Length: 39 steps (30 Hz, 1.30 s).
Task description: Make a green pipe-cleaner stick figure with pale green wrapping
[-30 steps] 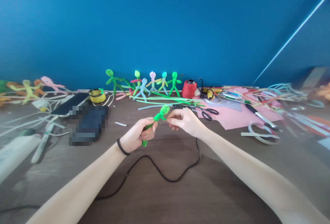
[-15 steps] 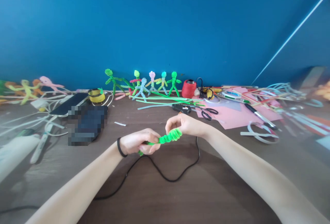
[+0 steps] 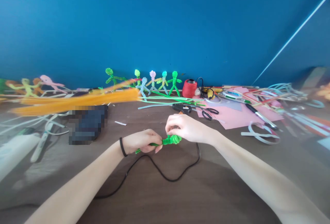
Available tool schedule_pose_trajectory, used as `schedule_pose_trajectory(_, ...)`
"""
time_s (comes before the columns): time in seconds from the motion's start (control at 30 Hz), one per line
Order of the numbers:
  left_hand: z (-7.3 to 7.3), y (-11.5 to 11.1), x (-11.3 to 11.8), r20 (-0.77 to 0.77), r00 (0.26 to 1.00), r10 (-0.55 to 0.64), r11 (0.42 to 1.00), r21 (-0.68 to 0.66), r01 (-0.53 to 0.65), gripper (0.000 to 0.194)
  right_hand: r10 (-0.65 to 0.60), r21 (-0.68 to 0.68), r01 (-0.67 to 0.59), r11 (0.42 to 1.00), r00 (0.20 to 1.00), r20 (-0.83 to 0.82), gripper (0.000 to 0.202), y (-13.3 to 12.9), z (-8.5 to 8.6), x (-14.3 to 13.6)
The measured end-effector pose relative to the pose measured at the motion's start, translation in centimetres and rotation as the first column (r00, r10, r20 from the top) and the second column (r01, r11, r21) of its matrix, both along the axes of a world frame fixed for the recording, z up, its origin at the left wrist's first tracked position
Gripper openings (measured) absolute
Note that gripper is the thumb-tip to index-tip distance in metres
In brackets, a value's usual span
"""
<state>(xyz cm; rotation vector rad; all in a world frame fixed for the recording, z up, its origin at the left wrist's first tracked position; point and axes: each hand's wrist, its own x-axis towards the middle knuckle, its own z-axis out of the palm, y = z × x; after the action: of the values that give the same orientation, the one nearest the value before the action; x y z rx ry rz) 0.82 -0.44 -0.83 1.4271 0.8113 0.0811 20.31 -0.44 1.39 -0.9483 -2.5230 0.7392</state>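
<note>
Between my two hands is a green pipe cleaner, its right part wound into a thick coil. My left hand is closed around its straighter part, and a short green end sticks out below the fingers. My right hand curls over the coiled end, with thumb and fingers pinched at its top; part of the coil is hidden behind the hand. Beyond my hands lie a glue gun, scissors and loose green pipe cleaners.
Orange pipe cleaners, blurred, stretch across the left. Pipe-cleaner figures stand along the blue wall. A red thread spool, pink paper, a marker and a white strip roll lie rightward. A black cable runs near my hands.
A blurred orange bundle has appeared at the left, covering the phone and yellow tape there. My right fingers have come down onto the coil, which has tipped lower.
</note>
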Motion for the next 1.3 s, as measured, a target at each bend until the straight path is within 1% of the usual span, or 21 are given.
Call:
schedule_pose_trajectory(0.07, 0.0, -0.1, 0.1, -0.007, 1.0, 0.026, 1.0, -0.002, -0.026, 0.024, 0.002, 0.049, -0.003, 0.999, 1.0, 0.028, 0.016, -0.2, 0.1, -0.1)
schedule_pose_trajectory(0.2, -0.1, -0.2, 0.2, -0.022, 0.998, 0.059, 0.998, 0.028, -0.058, 0.023, -0.028, 0.036, 0.026, 0.999, 0.998, 0.049, 0.015, -0.3, 0.1, -0.1)
schedule_pose_trajectory(0.3, -0.1, -0.2, 0.3, -0.032, 0.995, 0.089, 0.995, 0.046, -0.088, 0.023, -0.06, 0.053, 0.057, 0.997, 0.997, 0.049, 0.012, -0.4, 0.0, -0.2)
schedule_pose_trajectory(0.47, -0.4, -0.1, 0.3, -0.043, 0.989, 0.139, 0.99, 0.025, -0.139, 0.025, -0.09, 0.074, 0.086, 0.994, 0.994, 0.06, 0.01, -0.4, -0.3, -0.4)
schedule_pose_trajectory(0.67, -0.8, 0.2, 0.2, 0.019, 0.961, 0.277, 0.961, -0.02, -0.277, 0.024, -0.138, 0.086, 0.139, 0.987, 0.99, -0.021, 0.01, 0.1, -1.1, -0.4)
schedule_pose_trajectory(0.77, -0.9, 0.5, 0.0, 0.056, 0.942, 0.33, 0.943, -0.056, -0.327, 0.024, -0.159, 0.062, 0.165, 0.984, 0.984, -0.082, 0.007, 0.3, -1.4, -0.4)
schedule_pose_trajectory(0.83, -1.1, 0.7, -0.1, 0.109, 0.923, 0.368, 0.929, -0.089, -0.359, 0.024, -0.163, 0.031, 0.168, 0.985, 0.978, -0.133, 0.002, 0.4, -1.6, -0.4)
schedule_pose_trajectory(0.9, -1.2, 0.9, -0.3, 0.167, 0.901, 0.4, 0.915, -0.135, -0.381, 0.024, -0.151, -0.001, 0.153, 0.988, 0.971, -0.186, 0.009, 0.6, -1.8, -0.3)
schedule_pose_trajectory(1.0, -1.4, 1.2, -0.4, 0.225, 0.877, 0.425, 0.9, -0.208, -0.383, 0.025, -0.123, -0.045, 0.115, 0.992, 0.959, -0.255, 0.015, 0.7, -1.9, -0.2)
schedule_pose_trajectory(1.1, -1.3, 1.2, -0.4, 0.245, 0.872, 0.425, 0.893, -0.275, -0.358, 0.025, -0.142, -0.083, 0.122, 0.989, 0.94, -0.309, 0.012, 0.8, -1.9, -0.3)
schedule_pose_trajectory(1.2, -1.1, 1.2, -0.4, 0.251, 0.868, 0.428, 0.882, -0.327, -0.34, 0.025, -0.163, -0.079, 0.144, 0.986, 0.924, -0.345, 0.009, 0.8, -1.9, -0.3)
schedule_pose_trajectory(1.3, -1.0, 1.1, -0.4, 0.267, 0.863, 0.429, 0.871, -0.377, -0.316, 0.027, -0.155, -0.07, 0.139, 0.988, 0.919, -0.361, 0.01, 0.9, -1.9, -0.3)
